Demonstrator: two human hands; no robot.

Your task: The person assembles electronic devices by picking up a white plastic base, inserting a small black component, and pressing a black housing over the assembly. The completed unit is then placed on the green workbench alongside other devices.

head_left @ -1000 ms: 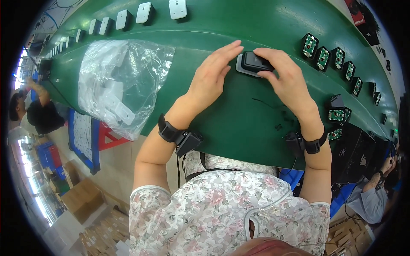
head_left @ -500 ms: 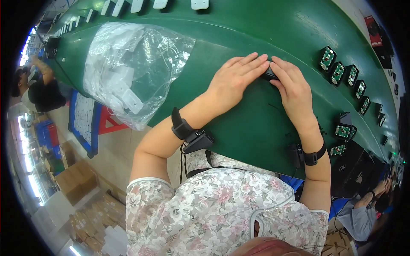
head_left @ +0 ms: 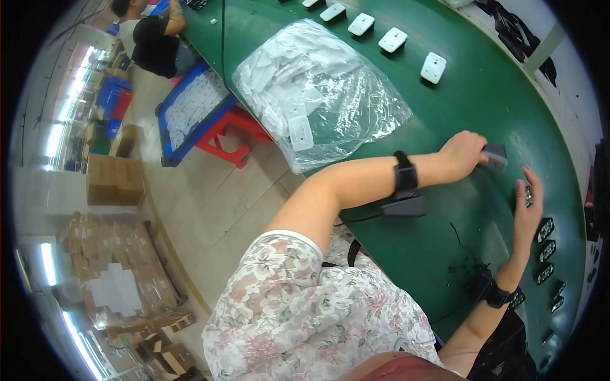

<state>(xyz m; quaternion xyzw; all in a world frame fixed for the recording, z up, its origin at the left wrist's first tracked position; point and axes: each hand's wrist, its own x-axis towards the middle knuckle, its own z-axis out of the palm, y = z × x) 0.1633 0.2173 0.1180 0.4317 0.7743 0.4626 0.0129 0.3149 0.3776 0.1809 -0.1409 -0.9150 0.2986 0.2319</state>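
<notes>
My left hand (head_left: 462, 156) is closed on a small dark casing (head_left: 495, 156), held by its near end above the green table (head_left: 438, 241). The fingers cover that end, and the casing looks slightly blurred. Farther right, my right hand (head_left: 527, 213) has its thumb and fingers stretched apart. Between them shows a small black housing with a green circuit board (head_left: 528, 197), partly hidden by the fingers. Several more open housings with circuit boards (head_left: 546, 251) stand in a line nearer me on the right.
A clear plastic bag of white covers (head_left: 298, 89) lies left of my arms. White-topped units (head_left: 433, 68) line the far side. A blue-edged tray (head_left: 190, 114) rests over a red stool (head_left: 235, 136). A co-worker (head_left: 152, 47) sits far left; cardboard boxes (head_left: 114, 180) stand below.
My hands were together over a black object; now they are apart. My left hand holds the casing, while my right has moved to the row of housings. The whole view has shifted.
</notes>
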